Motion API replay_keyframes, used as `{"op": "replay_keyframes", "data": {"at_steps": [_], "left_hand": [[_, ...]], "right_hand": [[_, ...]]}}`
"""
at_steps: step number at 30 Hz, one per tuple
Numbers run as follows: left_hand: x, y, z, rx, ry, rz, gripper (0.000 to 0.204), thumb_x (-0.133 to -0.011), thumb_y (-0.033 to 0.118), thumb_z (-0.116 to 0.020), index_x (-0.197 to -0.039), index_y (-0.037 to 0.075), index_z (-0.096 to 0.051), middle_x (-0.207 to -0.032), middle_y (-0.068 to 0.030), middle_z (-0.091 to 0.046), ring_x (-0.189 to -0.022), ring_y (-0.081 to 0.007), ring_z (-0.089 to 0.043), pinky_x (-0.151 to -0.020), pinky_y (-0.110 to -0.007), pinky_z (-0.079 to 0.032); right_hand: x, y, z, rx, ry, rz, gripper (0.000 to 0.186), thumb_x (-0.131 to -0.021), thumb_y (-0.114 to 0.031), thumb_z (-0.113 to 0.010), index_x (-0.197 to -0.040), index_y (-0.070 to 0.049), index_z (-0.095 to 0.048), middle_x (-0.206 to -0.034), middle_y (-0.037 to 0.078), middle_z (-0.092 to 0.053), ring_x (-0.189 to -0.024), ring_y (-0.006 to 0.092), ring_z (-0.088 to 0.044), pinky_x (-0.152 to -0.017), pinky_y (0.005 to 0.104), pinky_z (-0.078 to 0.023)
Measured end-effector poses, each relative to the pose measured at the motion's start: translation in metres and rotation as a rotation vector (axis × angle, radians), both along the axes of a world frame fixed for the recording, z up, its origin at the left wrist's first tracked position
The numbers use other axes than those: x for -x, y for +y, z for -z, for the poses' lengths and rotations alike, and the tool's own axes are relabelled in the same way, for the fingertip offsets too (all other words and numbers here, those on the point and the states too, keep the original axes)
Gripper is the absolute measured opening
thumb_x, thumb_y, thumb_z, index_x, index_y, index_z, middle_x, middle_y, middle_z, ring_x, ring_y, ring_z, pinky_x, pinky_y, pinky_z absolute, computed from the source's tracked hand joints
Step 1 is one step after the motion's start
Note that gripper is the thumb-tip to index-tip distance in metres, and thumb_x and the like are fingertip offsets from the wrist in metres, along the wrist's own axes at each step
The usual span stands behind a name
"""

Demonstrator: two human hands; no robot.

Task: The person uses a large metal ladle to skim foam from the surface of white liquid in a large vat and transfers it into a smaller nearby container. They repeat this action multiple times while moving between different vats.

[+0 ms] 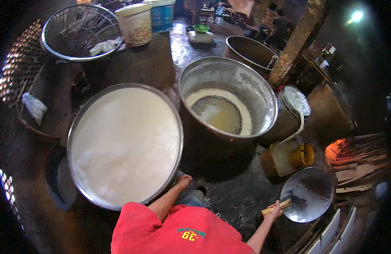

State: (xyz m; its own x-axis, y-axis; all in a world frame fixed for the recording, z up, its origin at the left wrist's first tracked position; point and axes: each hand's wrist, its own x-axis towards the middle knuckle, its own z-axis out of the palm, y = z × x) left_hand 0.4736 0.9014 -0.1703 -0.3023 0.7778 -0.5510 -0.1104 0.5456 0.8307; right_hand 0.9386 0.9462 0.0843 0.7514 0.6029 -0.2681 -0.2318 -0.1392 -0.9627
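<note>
My right hand (275, 210) is wrapped around the short wooden handle (284, 203) of a wide, round, shallow metal scoop (310, 192), shaped like a wok. The scoop's inner face is wet and shiny. My left hand (185, 181) is closed in a loose fist with nothing visible in it, just off the lower right rim of a big vat (181, 122). Pale, milky liquid (127, 139) fills this vat near its brim, with light foam at the lower left. Ahead stands a deep metal vat (269, 125) with cloudy yellowish liquid low inside.
To the right are a yellow bucket (269, 163), a smaller yellow pail (307, 153), a foam-topped container (296, 99) with a hose (299, 129), and firewood (360, 171) beside glowing embers (334, 150). A wide basin (47, 53) and lidded buckets (136, 25) stand back left. A post (299, 42) rises behind.
</note>
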Motion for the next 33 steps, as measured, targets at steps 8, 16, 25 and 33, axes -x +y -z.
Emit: {"op": "replay_keyframes", "data": {"at_steps": [8,16,25,33], "left_hand": [[0.013,0.202,-0.141,-0.061,-0.058,-0.352,0.038,-0.089,0.033,-0.055,-0.113,0.003,-0.056,-0.079,-0.0047,-0.056,-0.063,-0.0151,-0.053,-0.056,-0.030,-0.044],[0.055,0.278,-0.192,-0.024,-0.083,-0.675,0.060,-0.092,0.039,-0.052,-0.138,0.004,-0.035,-0.120,-0.0142,-0.051,-0.097,-0.0235,-0.053,-0.077,-0.037,-0.045],[0.074,0.295,-0.184,0.085,0.177,-0.826,0.047,-0.098,0.039,-0.041,-0.127,0.003,-0.051,-0.121,-0.0112,-0.056,-0.107,-0.0237,-0.053,-0.085,-0.036,-0.043],[0.043,0.323,-0.163,0.189,0.412,-0.946,0.055,-0.102,0.041,-0.032,-0.116,-0.007,-0.054,-0.114,-0.0158,-0.059,-0.106,-0.0255,-0.053,-0.096,-0.035,-0.037]], "right_hand": [[-0.016,0.262,-0.141,-0.298,-0.107,-0.061,0.022,-0.081,-0.019,-0.072,-0.077,-0.008,-0.054,-0.062,0.000,-0.050,-0.050,0.0108,-0.048,-0.044,0.0273,-0.041],[0.156,0.463,-0.125,-0.230,-0.087,-0.602,0.023,-0.077,-0.011,-0.073,-0.080,-0.007,-0.050,-0.059,-0.001,-0.050,-0.043,0.0093,-0.049,-0.038,0.0240,-0.045],[0.311,0.503,0.114,0.702,0.418,-1.134,0.012,-0.078,-0.006,-0.065,-0.085,-0.003,-0.057,-0.054,0.005,-0.052,-0.041,0.0184,-0.051,-0.037,0.0327,-0.046],[0.273,0.623,0.285,0.896,-0.248,-1.311,0.013,-0.077,0.001,-0.058,-0.090,-0.001,-0.057,-0.063,0.010,-0.056,-0.048,0.0220,-0.057,-0.040,0.0382,-0.046]]}}
